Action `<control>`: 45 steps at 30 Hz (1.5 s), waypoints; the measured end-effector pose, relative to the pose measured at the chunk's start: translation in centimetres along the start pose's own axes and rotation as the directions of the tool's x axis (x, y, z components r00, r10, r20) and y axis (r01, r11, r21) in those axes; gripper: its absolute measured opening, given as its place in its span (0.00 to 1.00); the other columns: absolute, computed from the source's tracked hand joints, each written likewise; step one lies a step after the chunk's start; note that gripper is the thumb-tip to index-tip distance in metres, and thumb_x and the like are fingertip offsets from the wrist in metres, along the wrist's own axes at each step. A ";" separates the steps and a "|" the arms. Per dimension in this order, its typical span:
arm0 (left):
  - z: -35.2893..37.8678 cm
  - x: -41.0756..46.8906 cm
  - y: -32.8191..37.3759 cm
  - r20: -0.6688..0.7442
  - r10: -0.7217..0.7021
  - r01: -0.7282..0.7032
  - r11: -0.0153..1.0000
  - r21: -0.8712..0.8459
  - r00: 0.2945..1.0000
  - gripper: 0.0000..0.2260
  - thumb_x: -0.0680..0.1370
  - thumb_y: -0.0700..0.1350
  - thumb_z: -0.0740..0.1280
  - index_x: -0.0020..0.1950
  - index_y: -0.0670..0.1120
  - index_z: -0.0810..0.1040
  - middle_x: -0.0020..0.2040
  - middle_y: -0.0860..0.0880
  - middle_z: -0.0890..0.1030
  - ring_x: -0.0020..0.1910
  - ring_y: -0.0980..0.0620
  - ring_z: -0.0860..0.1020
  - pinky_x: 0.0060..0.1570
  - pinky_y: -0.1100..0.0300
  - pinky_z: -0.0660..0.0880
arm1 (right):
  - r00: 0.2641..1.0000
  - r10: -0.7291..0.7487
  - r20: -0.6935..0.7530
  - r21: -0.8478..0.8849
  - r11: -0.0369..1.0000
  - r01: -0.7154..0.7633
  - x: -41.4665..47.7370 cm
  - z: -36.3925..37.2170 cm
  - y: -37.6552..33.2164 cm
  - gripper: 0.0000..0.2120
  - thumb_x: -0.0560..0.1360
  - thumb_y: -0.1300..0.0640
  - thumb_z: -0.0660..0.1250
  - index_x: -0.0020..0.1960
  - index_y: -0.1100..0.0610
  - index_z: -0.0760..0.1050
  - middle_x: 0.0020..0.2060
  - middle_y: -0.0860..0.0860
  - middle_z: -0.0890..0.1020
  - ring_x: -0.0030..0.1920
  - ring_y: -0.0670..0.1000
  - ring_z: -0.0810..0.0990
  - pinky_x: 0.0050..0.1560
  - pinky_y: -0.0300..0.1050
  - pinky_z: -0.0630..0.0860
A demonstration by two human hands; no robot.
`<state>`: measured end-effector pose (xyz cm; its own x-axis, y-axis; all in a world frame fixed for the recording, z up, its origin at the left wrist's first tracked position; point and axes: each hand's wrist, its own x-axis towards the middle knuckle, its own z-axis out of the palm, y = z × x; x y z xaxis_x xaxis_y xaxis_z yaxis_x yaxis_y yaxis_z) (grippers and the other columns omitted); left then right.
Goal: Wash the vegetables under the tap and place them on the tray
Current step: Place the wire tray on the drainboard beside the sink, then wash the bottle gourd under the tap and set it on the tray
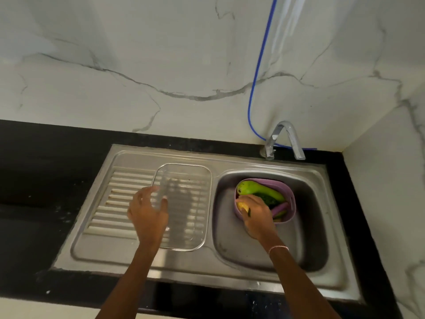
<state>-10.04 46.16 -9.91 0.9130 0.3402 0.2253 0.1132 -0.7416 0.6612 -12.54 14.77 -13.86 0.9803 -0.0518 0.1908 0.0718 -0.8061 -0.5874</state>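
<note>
Gripping the left rim of the clear tray (184,165) with the left hand (148,212), fingers and thumb curling over its edge. Holding that tray flat on the ribbed draining board (119,199) of the steel sink (312,238), just left of the basin. Reaching with the right hand (255,215) into the purple tub (288,218) standing inside the basin, toward its far-left side. Closing the fingers round a yellow vegetable (242,206) at the tub's near-left rim. Wearing a thin bracelet (278,247) on the right wrist. Sharing the tub with the yellow one: a long light-green gourd (259,188) across the far side, something dark green (264,198) just beneath it, and slim purple vegetables (279,208) toward the right, partly hidden by the hand. Working at a black tabletop (34,180) with a bent metal tap (288,134) behind the basin's far rim, spout pointing down toward the basin. Facing a marble wall (138,65) with a blue hose (259,65) trailing down it to the tap's base.
</note>
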 end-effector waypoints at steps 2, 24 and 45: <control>1.6 -0.6 2.3 0.026 0.105 -0.105 0.994 -0.008 0.994 0.16 0.77 0.45 0.74 0.64 0.49 0.78 0.63 0.47 0.79 0.65 0.43 0.75 0.69 0.43 0.66 | 0.995 0.101 -0.024 -0.023 0.995 -0.101 -1.2 -1.4 1.9 0.14 0.74 0.62 0.68 0.56 0.54 0.85 0.55 0.53 0.86 0.57 0.57 0.83 0.61 0.50 0.79; 15.5 -4.7 14.7 0.496 0.069 0.080 0.958 -0.274 0.866 0.15 0.80 0.36 0.68 0.65 0.49 0.79 0.61 0.50 0.81 0.57 0.50 0.81 0.57 0.57 0.79 | 0.856 0.517 0.006 0.378 0.791 -0.480 0.7 -10.4 13.0 0.08 0.82 0.57 0.69 0.59 0.51 0.82 0.52 0.49 0.86 0.54 0.49 0.84 0.52 0.40 0.81; 16.3 -4.2 15.2 0.557 -0.282 0.567 0.692 -0.446 0.781 0.09 0.84 0.40 0.63 0.61 0.46 0.81 0.48 0.47 0.88 0.43 0.46 0.85 0.45 0.54 0.80 | 0.763 0.430 0.483 0.698 0.338 -0.632 17.7 -10.1 13.0 0.14 0.86 0.57 0.63 0.67 0.62 0.80 0.61 0.62 0.85 0.61 0.64 0.84 0.64 0.62 0.81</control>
<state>-5.78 24.03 -12.53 0.8997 0.1532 -0.4087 0.4216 -0.0628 0.9046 3.90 -2.60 -10.16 0.8677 -0.1011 -0.4866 -0.4665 0.1720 -0.8676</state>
